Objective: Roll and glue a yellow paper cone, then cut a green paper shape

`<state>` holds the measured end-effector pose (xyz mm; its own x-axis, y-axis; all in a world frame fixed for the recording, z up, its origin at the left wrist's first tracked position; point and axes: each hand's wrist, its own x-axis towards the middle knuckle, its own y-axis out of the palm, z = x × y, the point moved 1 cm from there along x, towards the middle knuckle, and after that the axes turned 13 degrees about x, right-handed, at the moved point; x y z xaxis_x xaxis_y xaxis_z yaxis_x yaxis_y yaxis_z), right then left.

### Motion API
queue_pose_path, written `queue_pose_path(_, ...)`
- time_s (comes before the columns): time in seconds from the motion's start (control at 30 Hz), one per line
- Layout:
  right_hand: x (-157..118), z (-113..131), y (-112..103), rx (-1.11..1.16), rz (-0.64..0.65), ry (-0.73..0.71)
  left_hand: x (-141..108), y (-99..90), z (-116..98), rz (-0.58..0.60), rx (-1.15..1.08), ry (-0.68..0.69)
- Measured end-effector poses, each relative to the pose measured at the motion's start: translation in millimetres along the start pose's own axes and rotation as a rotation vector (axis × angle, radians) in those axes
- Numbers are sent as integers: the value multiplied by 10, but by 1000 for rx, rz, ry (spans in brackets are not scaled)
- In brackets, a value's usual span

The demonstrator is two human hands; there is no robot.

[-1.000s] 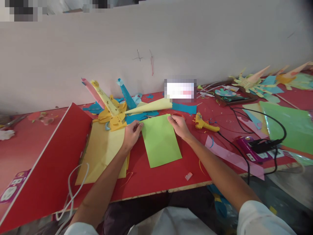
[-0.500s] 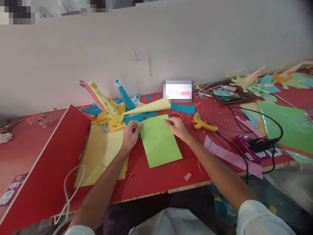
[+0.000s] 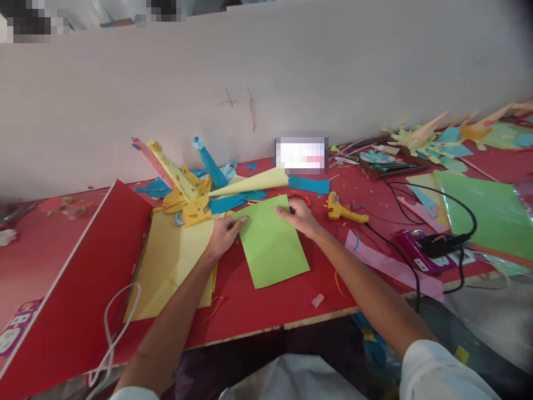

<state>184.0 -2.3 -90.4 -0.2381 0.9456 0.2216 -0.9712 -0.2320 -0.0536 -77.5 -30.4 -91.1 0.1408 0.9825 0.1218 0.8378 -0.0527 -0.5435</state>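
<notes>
A green paper sheet (image 3: 275,244) lies over the red table, its far edge between my two hands. My left hand (image 3: 226,232) pinches the sheet's far left corner, thumb on top. At the far right corner my right hand (image 3: 300,218) grips the sheet, with the thumb over its face and the fingers behind. Just beyond the sheet rests a pale yellow paper cone (image 3: 254,183), pointing left. Yellow sheets (image 3: 175,261) lie to the left of my left hand. A yellow glue gun (image 3: 343,211) sits to the right of my right hand.
A red upright panel (image 3: 83,278) stands at the left. Paper cones on cut shapes (image 3: 179,175) stand at the back left. A purple power strip (image 3: 425,253) with black cables, a pink paper strip (image 3: 387,266) and a dark tray (image 3: 391,166) are on the right.
My left thumb has shifted right, further over the green sheet. My right thumb has moved slightly inward on it. The whole view has shifted a little.
</notes>
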Motion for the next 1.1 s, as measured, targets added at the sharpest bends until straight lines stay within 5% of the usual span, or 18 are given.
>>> queue_pose_path(0.27, 27, -18, 52, -91, -21, -48, 30, 12, 62, -94, 129, 53)
queue_pose_path(0.57, -17, -9, 35, -39, 30, 32, 24, -13, 38, -39, 179, 116)
queue_pose_path(0.93, -5, -14, 90, 14, 91, 7, 10, -35, -11, -228, 154, 95)
queue_pose_path(1.1, -6, -46, 25, 9, -130, 44, 27, -17, 53, -135, -56, 100)
